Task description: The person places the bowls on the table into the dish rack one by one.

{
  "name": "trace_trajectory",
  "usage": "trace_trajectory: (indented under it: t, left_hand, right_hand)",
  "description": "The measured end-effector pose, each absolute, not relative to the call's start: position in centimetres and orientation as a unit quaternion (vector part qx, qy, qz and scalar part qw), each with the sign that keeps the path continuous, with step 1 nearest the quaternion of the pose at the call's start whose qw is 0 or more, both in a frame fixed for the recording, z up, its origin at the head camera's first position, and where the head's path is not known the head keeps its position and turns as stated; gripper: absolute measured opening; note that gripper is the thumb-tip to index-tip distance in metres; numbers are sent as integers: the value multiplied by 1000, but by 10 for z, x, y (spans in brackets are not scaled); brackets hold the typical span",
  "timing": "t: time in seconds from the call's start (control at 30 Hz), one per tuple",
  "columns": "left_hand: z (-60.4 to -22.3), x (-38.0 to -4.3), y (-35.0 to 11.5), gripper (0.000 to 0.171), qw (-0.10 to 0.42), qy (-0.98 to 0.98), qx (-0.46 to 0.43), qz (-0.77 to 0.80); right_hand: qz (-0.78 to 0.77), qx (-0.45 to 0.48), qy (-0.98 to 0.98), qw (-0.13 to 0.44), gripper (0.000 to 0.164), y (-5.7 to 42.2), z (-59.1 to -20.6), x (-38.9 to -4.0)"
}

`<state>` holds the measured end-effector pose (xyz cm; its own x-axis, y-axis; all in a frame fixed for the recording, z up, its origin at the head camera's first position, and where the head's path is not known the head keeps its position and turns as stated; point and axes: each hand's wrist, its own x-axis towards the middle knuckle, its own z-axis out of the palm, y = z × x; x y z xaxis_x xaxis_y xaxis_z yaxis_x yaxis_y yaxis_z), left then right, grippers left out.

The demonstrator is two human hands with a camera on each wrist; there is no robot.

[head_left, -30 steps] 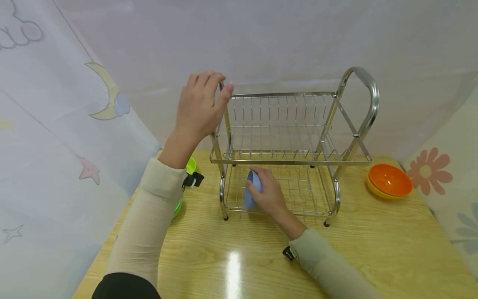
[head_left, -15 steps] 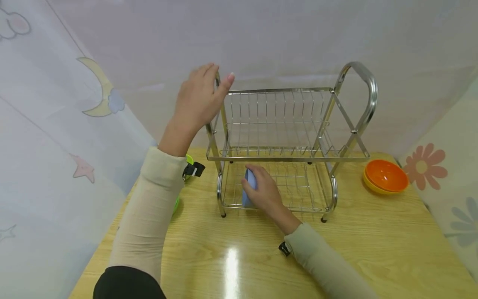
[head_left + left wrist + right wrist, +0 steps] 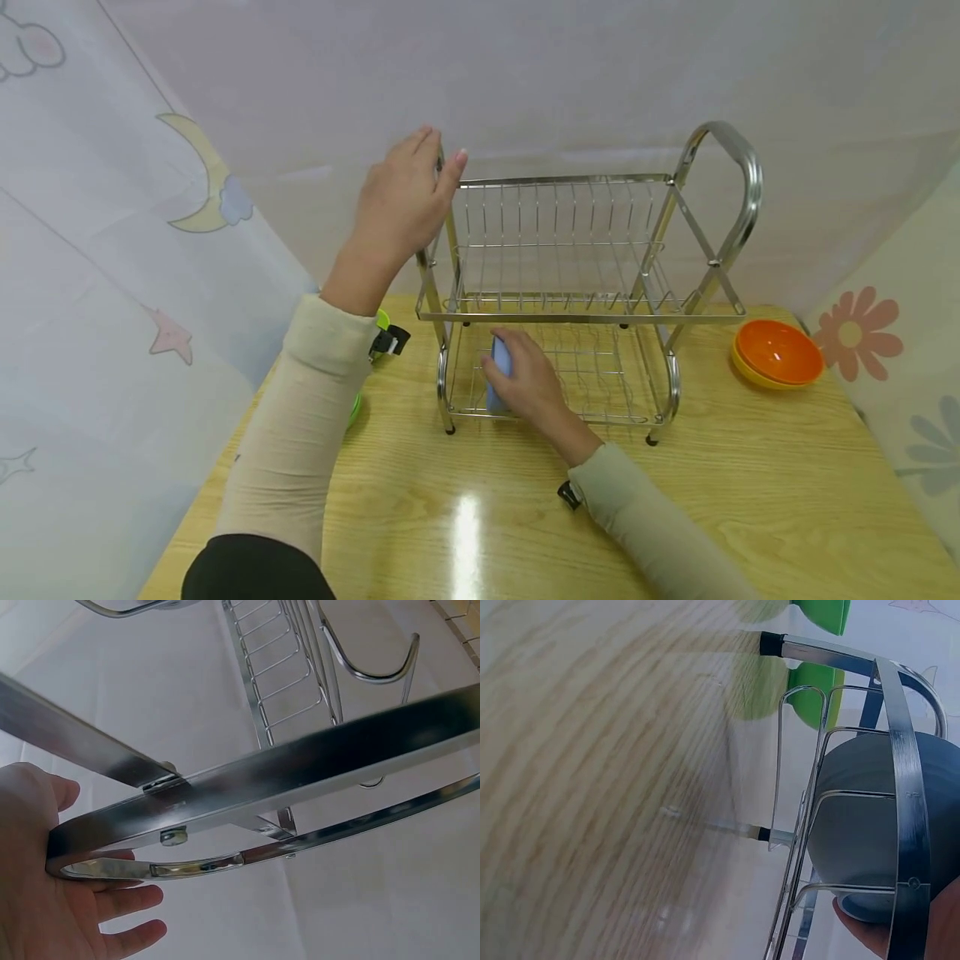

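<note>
Wearer kit: cream and black

Left hand (image 3: 397,200) and right hand (image 3: 528,379) both bare. Left sleeve (image 3: 288,450): cream, lightly wrinkled, turned-back cuff (image 3: 332,337), black fabric (image 3: 258,571) at near end. Right sleeve (image 3: 663,529): similar pale cream. Left-wrist fitting (image 3: 390,341): small, black, whitish patch. Right-wrist fitting (image 3: 569,495): also black; too small for detail.

The wooden table (image 3: 420,508) bears a rack (image 3: 581,318) and bowls (image 3: 780,353).

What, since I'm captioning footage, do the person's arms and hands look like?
The left hand and right hand are ungloved. The left sleeve is pale beige with a folded cuff, and black fabric higher up; the right sleeve is similarly pale. A black fitting shows by that cuff, a second black fitting by the right sleeve.
</note>
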<state>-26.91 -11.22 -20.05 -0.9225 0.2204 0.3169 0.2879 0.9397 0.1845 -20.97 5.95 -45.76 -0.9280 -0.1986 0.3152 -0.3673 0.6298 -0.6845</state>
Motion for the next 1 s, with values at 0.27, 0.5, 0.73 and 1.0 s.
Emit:
trace_trajectory:
  t: [0.27,0.5,0.73,1.0]
  left_hand:
    - [-202,-269,-111,74,151,-974,-130,-106]
    - [-202,-270,-109,73,157,-973,-132,-102]
    - [-204,-270,-105,73,154,-974,-131,-101]
    - [-204,-270,-106,72,162,-973,-130,-102]
  right_hand:
    - [385,154,-906,81,54,51,-457,-212]
    - [376,154,-911,76,59,46,-457,-216]
    - [386,164,-905,76,57,44,-461,-219]
    - [394,177,-898,80,57,41,-463,-221]
